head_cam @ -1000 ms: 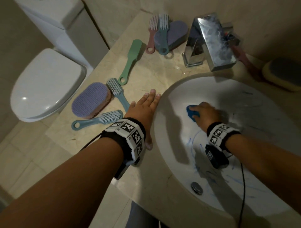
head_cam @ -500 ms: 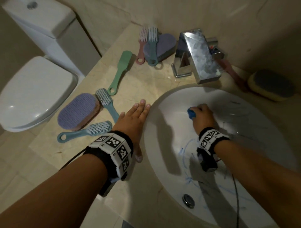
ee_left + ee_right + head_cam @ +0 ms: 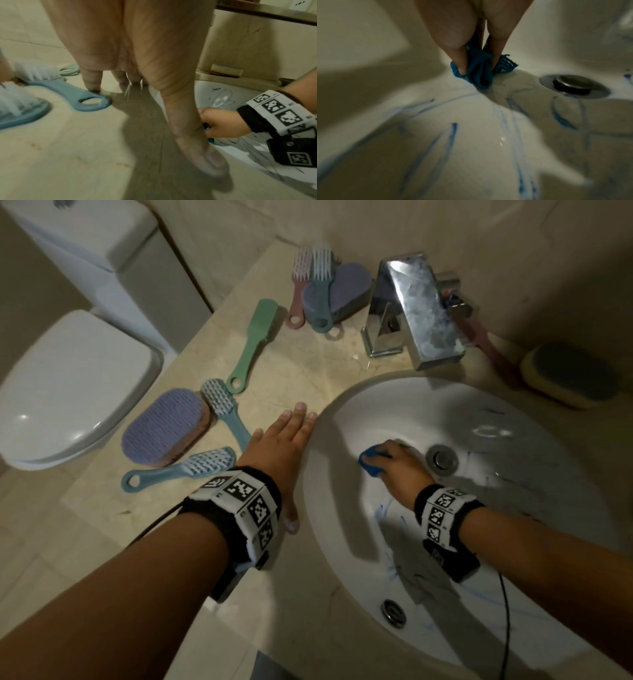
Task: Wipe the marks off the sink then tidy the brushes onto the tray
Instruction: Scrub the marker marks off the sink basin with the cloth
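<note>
My right hand (image 3: 397,463) grips a bunched blue cloth (image 3: 370,463) (image 3: 477,71) and presses it on the white sink basin (image 3: 394,412), just left of the drain (image 3: 442,459) (image 3: 573,85). Blue marks (image 3: 385,508) (image 3: 450,135) streak the basin below the hand. My left hand (image 3: 284,446) lies flat, fingers straight, on the beige counter (image 3: 308,364) at the sink's left rim. Several brushes lie left of it: two blue-handled ones (image 3: 178,470) (image 3: 226,412), a green one (image 3: 255,344), and a purple oval scrubber (image 3: 164,426). Further brushes (image 3: 317,289) lean by the tap.
A chrome tap (image 3: 418,309) stands behind the sink. A yellow sponge (image 3: 568,378) and a pink brush handle (image 3: 483,340) lie at the back right. A white toilet (image 3: 68,385) sits left of the counter. An overflow hole (image 3: 394,613) shows on the basin's near wall.
My right hand has slid the cloth down the basin wall to beside the drain. The left hand has stayed flat on the counter. The head view has shifted.
</note>
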`<state>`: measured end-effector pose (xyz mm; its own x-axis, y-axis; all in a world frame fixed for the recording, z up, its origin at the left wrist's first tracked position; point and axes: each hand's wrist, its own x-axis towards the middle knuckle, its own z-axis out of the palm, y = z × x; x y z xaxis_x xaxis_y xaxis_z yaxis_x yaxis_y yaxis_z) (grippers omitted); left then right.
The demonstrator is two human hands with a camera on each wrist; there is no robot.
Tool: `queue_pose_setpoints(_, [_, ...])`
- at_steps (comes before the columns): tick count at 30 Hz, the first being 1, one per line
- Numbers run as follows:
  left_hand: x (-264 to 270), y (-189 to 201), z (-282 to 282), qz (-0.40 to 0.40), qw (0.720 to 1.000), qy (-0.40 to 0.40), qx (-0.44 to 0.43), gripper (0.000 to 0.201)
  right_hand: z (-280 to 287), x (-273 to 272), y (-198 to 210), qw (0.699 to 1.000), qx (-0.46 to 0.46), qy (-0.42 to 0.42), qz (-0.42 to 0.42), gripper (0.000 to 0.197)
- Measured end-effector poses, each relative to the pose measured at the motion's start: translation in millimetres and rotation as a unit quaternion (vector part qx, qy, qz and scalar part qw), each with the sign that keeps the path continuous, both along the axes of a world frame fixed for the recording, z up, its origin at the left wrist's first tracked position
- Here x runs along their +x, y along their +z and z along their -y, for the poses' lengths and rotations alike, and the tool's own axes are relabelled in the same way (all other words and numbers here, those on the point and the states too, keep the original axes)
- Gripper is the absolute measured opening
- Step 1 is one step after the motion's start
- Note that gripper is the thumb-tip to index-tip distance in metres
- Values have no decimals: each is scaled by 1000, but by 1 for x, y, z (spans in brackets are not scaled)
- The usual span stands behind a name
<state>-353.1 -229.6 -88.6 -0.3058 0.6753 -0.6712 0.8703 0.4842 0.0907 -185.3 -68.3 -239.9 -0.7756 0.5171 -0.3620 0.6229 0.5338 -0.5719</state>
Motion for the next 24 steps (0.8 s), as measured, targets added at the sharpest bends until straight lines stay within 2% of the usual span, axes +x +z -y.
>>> queue_pose_setpoints(2, [0, 1, 0, 1, 1000, 1, 1, 161, -11, 0, 4, 1000, 12, 4, -11, 22])
queue_pose_setpoints(5, [0, 0, 1, 10, 1000, 6, -1, 161, -44, 2, -1, 994, 58, -92, -18, 26])
queue_pose_setpoints(6, [-1, 0, 1, 10, 1000, 6, 0, 161, -45, 3, -1, 992, 79, -95, -15, 23])
queue_pose_setpoints(7, [-1, 0, 1, 10, 1000, 5, 0, 161, -37, 1, 2, 996, 81, -46, -8, 15])
queue_pose_setpoints(8, [-1, 0, 0, 8, 1000, 4, 1, 161, -21, 0, 6, 999, 31, 15, 14, 17])
queue_pose_setpoints(9, [-1, 1, 0, 6, 1000, 4, 1, 160, -3, 0, 7, 997, 30, 67, 30, 24])
queue_pose_setpoints(12, [0, 2, -1, 4, 1000, 4, -2, 160, 25, 16, 15, 973, -17, 230, 18, 33])
queue_pose_setpoints(14, [0, 2, -1, 7, 1000, 3, -4, 160, 12, 12, 15, 977, -4, 213, 3, 34])
queue_pose_setpoints(16, [0, 1, 0, 4, 1000, 3, -2, 160, -4, -6, 14, 993, 29, 109, 23, 35])
queue_pose_setpoints(18, [-1, 1, 0, 4, 1000, 5, 2, 159, -2, -16, 13, 994, 56, 82, 40, 37])
queue_pose_setpoints(20, [0, 2, 1, 5, 1000, 4, 3, 159, 13, -5, 19, 987, 23, 153, 39, 37])
queue_pose_setpoints(22, [-1, 2, 1, 4, 1000, 4, 4, 159, 30, 18, 25, 967, -25, 246, 63, 36])
queue_pose_setpoints(24, [-1, 0, 0, 3, 1000, -1, 6, 161, 35, 29, 31, 955, -16, 283, 84, 36])
